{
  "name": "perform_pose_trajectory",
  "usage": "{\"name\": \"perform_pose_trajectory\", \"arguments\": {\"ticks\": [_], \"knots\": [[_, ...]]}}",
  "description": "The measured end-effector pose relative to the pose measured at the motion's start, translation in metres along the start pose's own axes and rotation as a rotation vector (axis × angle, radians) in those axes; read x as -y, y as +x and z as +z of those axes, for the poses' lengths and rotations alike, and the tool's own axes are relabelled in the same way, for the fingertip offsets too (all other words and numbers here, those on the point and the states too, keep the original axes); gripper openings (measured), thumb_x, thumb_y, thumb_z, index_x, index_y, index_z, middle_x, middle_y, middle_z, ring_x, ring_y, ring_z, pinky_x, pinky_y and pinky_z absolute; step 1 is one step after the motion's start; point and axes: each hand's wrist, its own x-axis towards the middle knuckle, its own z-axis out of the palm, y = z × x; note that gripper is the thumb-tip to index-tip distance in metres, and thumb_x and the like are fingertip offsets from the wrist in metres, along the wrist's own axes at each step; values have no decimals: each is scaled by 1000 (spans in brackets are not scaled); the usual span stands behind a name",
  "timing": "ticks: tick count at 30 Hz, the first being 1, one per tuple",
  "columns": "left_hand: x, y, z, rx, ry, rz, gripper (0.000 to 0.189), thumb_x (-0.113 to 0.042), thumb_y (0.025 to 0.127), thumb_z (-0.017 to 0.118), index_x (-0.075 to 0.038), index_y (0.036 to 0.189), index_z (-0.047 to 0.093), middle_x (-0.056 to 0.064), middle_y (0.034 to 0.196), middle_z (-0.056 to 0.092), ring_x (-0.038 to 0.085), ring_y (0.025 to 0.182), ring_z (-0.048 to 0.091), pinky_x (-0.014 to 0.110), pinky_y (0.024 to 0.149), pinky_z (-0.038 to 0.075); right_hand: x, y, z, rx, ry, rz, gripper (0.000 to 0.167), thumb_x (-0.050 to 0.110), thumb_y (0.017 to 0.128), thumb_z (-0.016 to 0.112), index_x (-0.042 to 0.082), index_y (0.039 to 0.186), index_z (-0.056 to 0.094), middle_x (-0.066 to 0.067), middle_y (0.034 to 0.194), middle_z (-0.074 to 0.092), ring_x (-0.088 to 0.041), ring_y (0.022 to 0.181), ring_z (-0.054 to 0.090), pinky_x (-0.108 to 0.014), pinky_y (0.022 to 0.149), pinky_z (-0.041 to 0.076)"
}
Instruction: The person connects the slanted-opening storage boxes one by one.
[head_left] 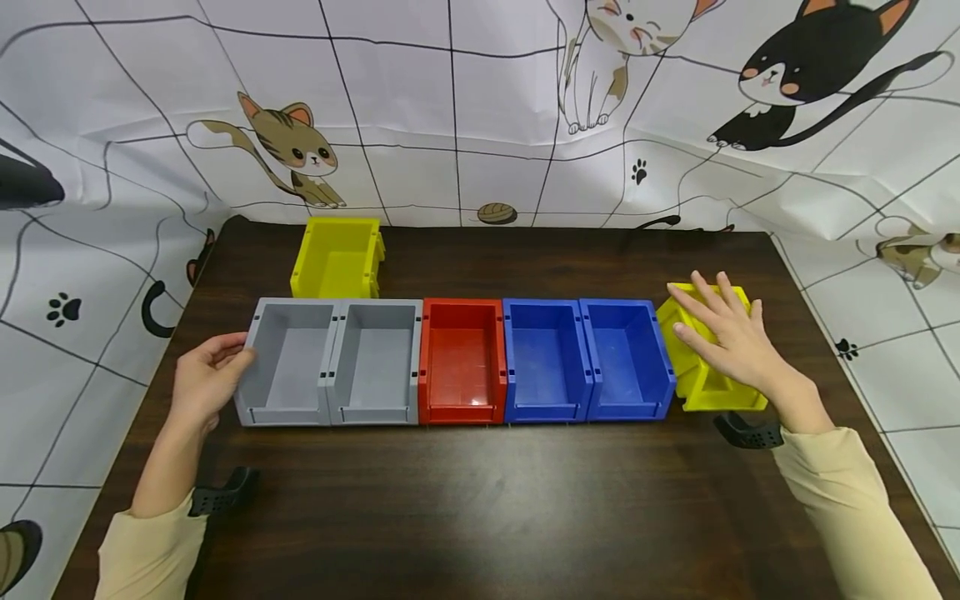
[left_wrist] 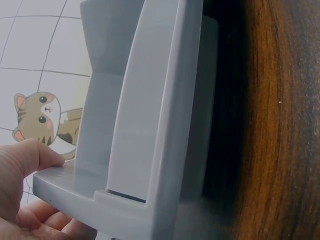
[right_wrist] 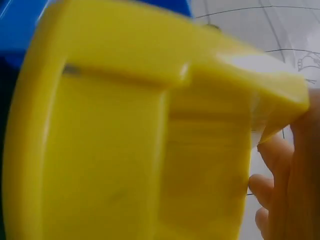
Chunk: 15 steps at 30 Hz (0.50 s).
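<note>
At the left end of the row, my left hand [head_left: 206, 379] pinches the side wall of the outermost grey bin [head_left: 296, 354]. The left wrist view shows the thumb [left_wrist: 42, 155] at the rim and the other fingers on the wall's far side. My right hand [head_left: 723, 337] lies over a yellow bin [head_left: 723, 398] at the right end, its fingers spread across the top. This bin sits askew beside the outer blue bin [head_left: 626, 358]. In the right wrist view the yellow bin [right_wrist: 100, 160] fills most of the picture, with fingertips [right_wrist: 262, 190] by its edge.
Between the outer bins stand a second grey bin [head_left: 378, 358], a red bin [head_left: 461, 358] and another blue bin [head_left: 546, 358], side by side. Behind the grey ones is another yellow bin [head_left: 337, 258]. All stand on a dark wooden table [head_left: 480, 508], with a cat-print sheet [head_left: 412, 108] behind.
</note>
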Motion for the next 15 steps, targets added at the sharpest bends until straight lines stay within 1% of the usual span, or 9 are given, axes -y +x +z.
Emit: {"name": "perform_pose_trajectory", "arguments": {"ticks": [2, 5, 7, 9, 13, 15], "knots": [[1, 0, 1, 3, -5, 4, 42, -32, 92, 57, -6, 125, 57, 10, 115, 57, 3, 89, 57, 8, 67, 45, 0, 0, 1, 7, -42, 1, 58, 42, 97, 44, 26, 149, 25, -11, 156, 10, -32, 141, -10, -71, 92, -17], [2, 0, 1, 0, -9, 9, 42, -32, 92, 57, -6, 125, 57, 10, 114, 58, 3, 89, 57, 8, 68, 45, 0, 1, 4, -7, -106, -17, 60, 46, 95, 45, 28, 149, 25, -14, 155, 14, -33, 141, -8, -70, 91, -20], [3, -1, 0, -1, -10, 9, 42, -32, 92, 57, -6, 125, 57, 10, 114, 57, 3, 88, 57, 7, 68, 45, 0, 2, 9, -9, -147, -31, 62, 49, 94, 46, 29, 149, 25, -15, 154, 16, -33, 141, -6, -70, 92, -20], [3, -2, -1, -6, -8, 5, 42, -32, 92, 57, -6, 125, 57, 10, 114, 58, 2, 88, 57, 7, 67, 45, 0, 4, 15, 7, -155, -33, 64, 50, 94, 45, 28, 149, 23, -16, 154, 16, -34, 141, -5, -70, 92, -19], [3, -4, -1, -5, -9, 17, 41, -31, 92, 56, -5, 125, 57, 11, 113, 58, 2, 88, 57, 7, 67, 45, -1, 2, 26, 41, -155, -10, 65, 52, 95, 41, 27, 151, 19, -15, 155, 11, -34, 141, -6, -71, 93, -17], [4, -3, -1, 2, -8, 20, 42, -32, 93, 55, -6, 125, 56, 11, 114, 58, 3, 89, 57, 7, 67, 45, -2, 2, 28, 34, -147, -4, 64, 51, 96, 40, 27, 151, 17, -15, 155, 10, -34, 141, -7, -71, 93, -17]]}}
